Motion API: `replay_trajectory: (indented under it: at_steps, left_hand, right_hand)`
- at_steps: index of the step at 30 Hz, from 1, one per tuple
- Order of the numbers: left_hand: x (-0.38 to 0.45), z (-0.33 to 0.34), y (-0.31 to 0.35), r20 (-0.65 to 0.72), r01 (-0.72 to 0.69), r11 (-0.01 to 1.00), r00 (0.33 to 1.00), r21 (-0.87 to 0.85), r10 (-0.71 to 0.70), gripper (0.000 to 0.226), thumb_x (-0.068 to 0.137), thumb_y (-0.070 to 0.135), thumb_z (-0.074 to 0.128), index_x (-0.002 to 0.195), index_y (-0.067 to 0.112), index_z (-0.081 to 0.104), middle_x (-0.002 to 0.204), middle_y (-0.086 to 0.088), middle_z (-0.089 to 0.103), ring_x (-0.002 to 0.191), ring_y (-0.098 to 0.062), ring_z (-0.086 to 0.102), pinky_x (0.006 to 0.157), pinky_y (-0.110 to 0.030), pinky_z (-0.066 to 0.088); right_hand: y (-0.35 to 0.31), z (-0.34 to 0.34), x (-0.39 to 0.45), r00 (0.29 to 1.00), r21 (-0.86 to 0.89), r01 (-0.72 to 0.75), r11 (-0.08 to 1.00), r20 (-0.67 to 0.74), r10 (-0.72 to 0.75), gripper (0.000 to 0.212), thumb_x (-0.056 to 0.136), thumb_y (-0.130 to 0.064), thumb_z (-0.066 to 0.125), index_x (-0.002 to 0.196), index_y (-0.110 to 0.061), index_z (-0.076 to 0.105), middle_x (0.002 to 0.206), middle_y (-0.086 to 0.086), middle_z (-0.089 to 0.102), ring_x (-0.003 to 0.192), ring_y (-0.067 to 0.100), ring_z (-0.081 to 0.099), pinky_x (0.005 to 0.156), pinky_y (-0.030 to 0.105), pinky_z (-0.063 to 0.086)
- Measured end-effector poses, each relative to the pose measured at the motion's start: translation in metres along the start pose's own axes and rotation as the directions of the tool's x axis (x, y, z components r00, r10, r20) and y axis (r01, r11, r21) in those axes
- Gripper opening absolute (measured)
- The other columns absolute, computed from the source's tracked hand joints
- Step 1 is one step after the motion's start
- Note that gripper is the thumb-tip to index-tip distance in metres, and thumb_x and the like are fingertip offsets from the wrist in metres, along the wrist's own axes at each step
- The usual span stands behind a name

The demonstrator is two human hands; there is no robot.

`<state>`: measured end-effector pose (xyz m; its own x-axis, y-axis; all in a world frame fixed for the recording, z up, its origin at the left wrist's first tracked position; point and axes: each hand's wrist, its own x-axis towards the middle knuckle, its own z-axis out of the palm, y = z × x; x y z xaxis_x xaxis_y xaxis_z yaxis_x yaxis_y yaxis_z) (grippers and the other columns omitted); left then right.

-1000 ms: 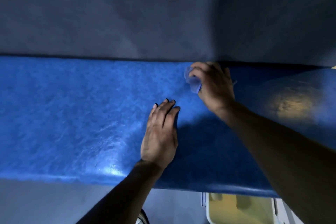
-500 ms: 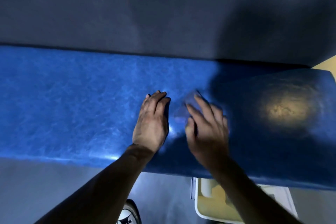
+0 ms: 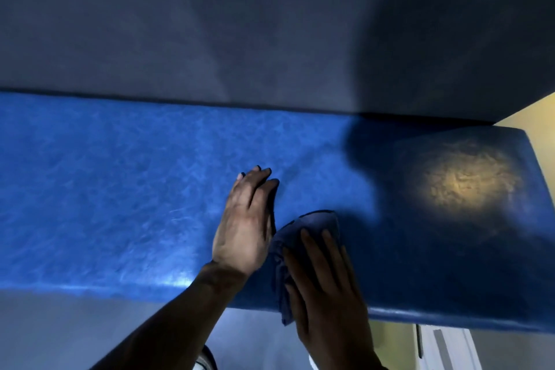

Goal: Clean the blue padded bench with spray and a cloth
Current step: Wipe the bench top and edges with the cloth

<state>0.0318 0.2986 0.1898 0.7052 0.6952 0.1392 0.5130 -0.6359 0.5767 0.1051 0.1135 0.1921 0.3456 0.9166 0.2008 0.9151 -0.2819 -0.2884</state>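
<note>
Pulled back to the bench [image 3: 120, 195] front edge, right hand [image 3: 324, 288] flat on cloth [image 3: 312, 222]; left hand [image 3: 243, 228] flat.

No text, label or number can be read anywhere.

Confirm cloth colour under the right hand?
Dusky blue-purple fabric cloth, paler than the bench; head view.

**Hidden and cut off**

The cloth [image 3: 312, 225] lies mostly under the right hand [image 3: 327, 288] — only its far and left edges show. The blue surface [image 3: 120, 189] runs off the left edge. A shoe [image 3: 207, 362] and a white object [image 3: 444, 348] — unidentifiable — are cropped at the bottom.
</note>
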Motion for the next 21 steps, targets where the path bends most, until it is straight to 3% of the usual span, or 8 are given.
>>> replay_trajectory:
  at_steps: [6,11,14,21]
  left_hand:
    - [0.002,0.006,-0.006,-0.002,0.009,1.0,1.0,0.01,-0.009,0.044,0.096,0.016,0.047,0.138,0.008,0.056,0.154,-0.007,0.046,0.151,-0.021,0.034,0.127,-0.046,0.022]
    - [0.003,0.009,-0.005,-0.02,0.001,0.999,1.0,0.039,0.0,0.044,0.095,0.009,0.043,0.136,0.006,0.058,0.151,-0.01,0.05,0.148,-0.025,0.039,0.127,-0.046,0.023]
    - [0.003,0.008,-0.004,-0.031,-0.005,0.999,1.0,0.042,0.006,0.044,0.095,0.01,0.042,0.135,0.004,0.059,0.151,-0.011,0.05,0.148,-0.025,0.039,0.127,-0.046,0.023]
    - [0.002,0.009,-0.002,-0.067,0.004,0.998,0.998,0.061,0.0,0.044,0.089,-0.004,0.055,0.132,0.005,0.06,0.147,-0.011,0.051,0.145,-0.027,0.043,0.127,-0.043,0.022]
  right_hand:
    - [0.024,0.007,0.064,1.0,-0.026,-0.011,1.0,-0.005,0.01,0.04,0.096,-0.03,0.057,0.134,-0.019,0.065,0.153,0.01,0.049,0.147,0.037,0.037,0.117,0.052,0.034]
    - [0.057,0.017,0.153,0.994,-0.053,-0.076,0.996,-0.083,0.072,0.037,0.097,-0.027,0.053,0.132,-0.021,0.066,0.151,0.009,0.052,0.143,0.037,0.043,0.113,0.051,0.039]
    - [0.072,0.023,0.196,0.993,-0.087,-0.105,0.991,-0.057,0.1,0.042,0.096,-0.032,0.044,0.128,-0.019,0.068,0.148,0.01,0.054,0.141,0.037,0.045,0.109,0.048,0.045]
    - [0.075,0.02,0.209,0.989,-0.039,-0.148,0.988,0.018,0.148,0.054,0.092,-0.038,0.033,0.132,-0.02,0.064,0.151,0.009,0.049,0.143,0.035,0.038,0.114,0.049,0.039]
